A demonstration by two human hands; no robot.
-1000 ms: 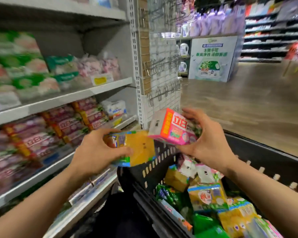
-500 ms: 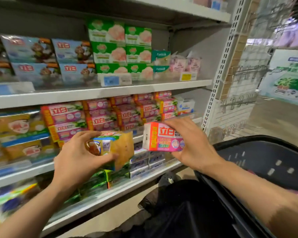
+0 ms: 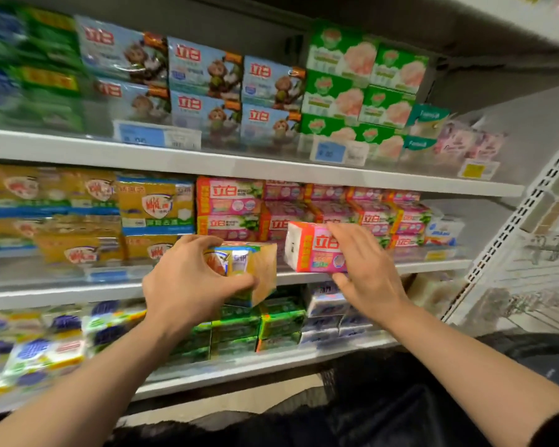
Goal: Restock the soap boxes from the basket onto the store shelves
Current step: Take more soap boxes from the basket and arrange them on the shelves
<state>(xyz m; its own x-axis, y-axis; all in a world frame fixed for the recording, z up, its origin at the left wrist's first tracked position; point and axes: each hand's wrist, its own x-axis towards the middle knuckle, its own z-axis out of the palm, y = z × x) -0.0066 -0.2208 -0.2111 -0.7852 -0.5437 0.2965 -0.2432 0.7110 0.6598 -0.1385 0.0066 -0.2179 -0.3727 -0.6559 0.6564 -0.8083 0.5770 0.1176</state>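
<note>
Here, head view only. Left hand (image 3: 188, 285) curled round a yellow soap box (image 3: 255, 269), grip closed on it, thumb along its lower front edge, box held in the air just in front of the middle shelf (image 3: 426, 267) and tilted a little. Right hand (image 3: 365, 269) pinching a pink soap box (image 3: 313, 248), fingers over its top right, thumb beneath, white end face turned left; box level with the middle shelf's front lip and just before the pink stack (image 3: 352, 214) standing there. Whether it touches the shelf or the stack, cannot tell. Two held boxes close together, not touching.

Left of the pink stack on the same shelf, yellow packs (image 3: 155, 204) in rows. On the upper shelf (image 3: 239, 167), blue monkey-printed packs (image 3: 207, 75) and, to their right, green-and-white boxes (image 3: 365, 82), with price tags (image 3: 157, 135) along the front. On the lower shelf (image 3: 255, 366), green packs (image 3: 278, 321) below the hands, blurred blue-and-white ones to the far left. Basket edge (image 3: 549, 359) dark at the near right.
</note>
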